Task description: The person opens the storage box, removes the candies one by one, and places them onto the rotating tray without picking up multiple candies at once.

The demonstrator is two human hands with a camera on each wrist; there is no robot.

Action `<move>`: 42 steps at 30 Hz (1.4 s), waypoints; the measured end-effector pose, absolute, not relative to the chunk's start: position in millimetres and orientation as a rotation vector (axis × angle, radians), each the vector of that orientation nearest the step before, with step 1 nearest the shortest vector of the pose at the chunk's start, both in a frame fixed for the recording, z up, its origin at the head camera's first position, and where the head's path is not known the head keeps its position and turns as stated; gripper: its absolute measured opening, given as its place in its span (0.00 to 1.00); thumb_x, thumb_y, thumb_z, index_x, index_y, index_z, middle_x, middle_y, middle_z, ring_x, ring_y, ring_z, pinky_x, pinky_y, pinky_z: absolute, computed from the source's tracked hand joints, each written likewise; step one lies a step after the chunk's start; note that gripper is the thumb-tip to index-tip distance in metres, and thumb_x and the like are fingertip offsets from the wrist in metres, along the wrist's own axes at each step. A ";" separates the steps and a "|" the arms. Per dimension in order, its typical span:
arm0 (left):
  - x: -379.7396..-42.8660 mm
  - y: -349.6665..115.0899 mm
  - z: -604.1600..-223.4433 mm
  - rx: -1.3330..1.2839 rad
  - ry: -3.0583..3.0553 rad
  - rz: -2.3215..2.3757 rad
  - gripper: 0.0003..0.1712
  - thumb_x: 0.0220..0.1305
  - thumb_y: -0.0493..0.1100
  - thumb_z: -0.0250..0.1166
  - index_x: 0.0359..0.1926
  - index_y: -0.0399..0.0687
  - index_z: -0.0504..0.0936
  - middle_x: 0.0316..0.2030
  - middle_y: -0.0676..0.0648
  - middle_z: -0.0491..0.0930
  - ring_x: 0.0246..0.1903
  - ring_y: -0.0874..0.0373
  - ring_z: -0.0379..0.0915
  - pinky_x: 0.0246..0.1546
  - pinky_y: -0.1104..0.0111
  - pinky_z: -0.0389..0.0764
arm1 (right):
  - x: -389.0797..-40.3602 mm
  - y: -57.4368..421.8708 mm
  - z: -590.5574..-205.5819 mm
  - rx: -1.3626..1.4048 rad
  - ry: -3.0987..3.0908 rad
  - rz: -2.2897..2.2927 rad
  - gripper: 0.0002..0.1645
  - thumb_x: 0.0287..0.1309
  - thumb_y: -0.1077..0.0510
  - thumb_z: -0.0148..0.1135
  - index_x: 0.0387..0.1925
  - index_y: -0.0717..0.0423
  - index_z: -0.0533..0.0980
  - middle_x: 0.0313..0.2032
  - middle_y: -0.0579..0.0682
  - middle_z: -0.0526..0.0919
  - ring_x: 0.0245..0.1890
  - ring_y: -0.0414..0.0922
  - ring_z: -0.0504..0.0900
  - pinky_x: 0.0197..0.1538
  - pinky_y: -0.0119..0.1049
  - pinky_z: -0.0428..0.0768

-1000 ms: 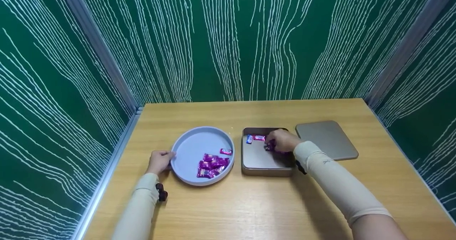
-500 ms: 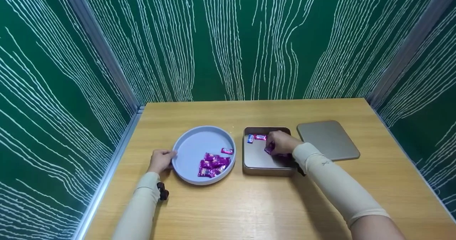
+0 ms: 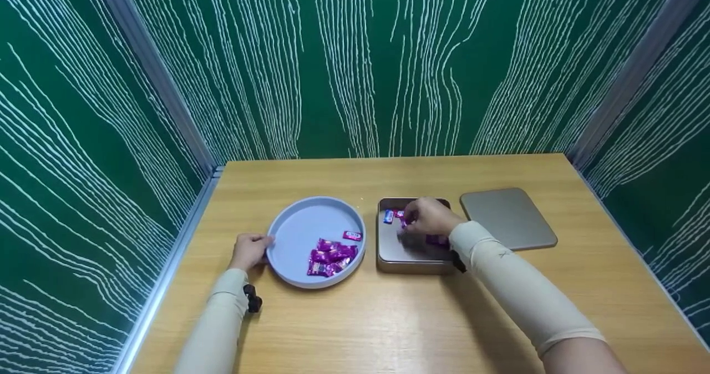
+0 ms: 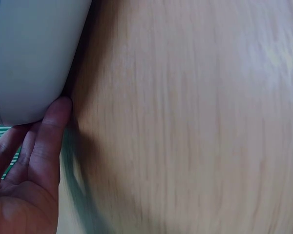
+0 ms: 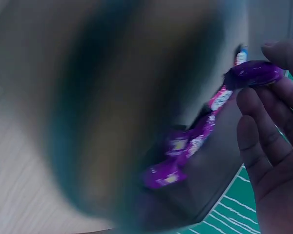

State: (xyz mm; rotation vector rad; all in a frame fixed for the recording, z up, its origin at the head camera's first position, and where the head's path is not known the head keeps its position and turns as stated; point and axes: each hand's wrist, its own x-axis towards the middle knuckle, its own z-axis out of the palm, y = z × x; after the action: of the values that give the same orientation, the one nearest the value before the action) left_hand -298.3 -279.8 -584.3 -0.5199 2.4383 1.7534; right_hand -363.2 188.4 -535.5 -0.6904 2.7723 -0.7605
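Note:
A round pale lilac tray [image 3: 299, 230] stands at the left, with a pile of purple-wrapped candies [image 3: 333, 257] and one small pink-wrapped candy [image 3: 352, 235] in it. My left hand [image 3: 248, 251] pinches its left rim, thumb on top and fingertips against the underside in the left wrist view. Inside the open square metal tin [image 3: 416, 268], my right hand [image 3: 432, 217] holds a purple-wrapped candy [image 5: 256, 74] between thumb and fingers, above the bottom. A blue-wrapped candy [image 3: 389, 216] and a pink one lie along the tin's back; more purple ones [image 5: 166, 175] lie by its right wall.
The tin's flat square lid [image 3: 507, 218] lies on the wooden table [image 3: 333, 329], right of the tin. Green walls with white wavy lines [image 3: 344, 63] rise behind and at both sides of the table. A blurred band [image 5: 122, 112] covers much of the right wrist view.
My right hand has shifted a little left within the tin, carrying the purple candy away from the others at the right wall. The left hand and the tray have stayed in place.

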 end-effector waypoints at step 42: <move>-300.3 -281.0 -586.1 -0.521 2.451 1.732 0.19 0.76 0.40 0.66 0.57 0.25 0.86 0.38 0.42 0.89 0.29 0.61 0.85 0.30 0.69 0.90 | -301.3 38.5 -551.0 -1.109 2.694 -0.914 0.18 0.62 0.66 0.73 0.54 0.63 0.88 0.51 0.58 0.92 0.55 0.56 0.90 0.67 0.51 0.84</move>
State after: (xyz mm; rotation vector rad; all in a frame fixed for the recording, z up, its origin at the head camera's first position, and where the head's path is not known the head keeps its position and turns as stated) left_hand -300.3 -281.0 -586.1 -0.5208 2.4513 1.7320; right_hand -301.3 38.5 -551.0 -1.1088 2.6942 -0.9136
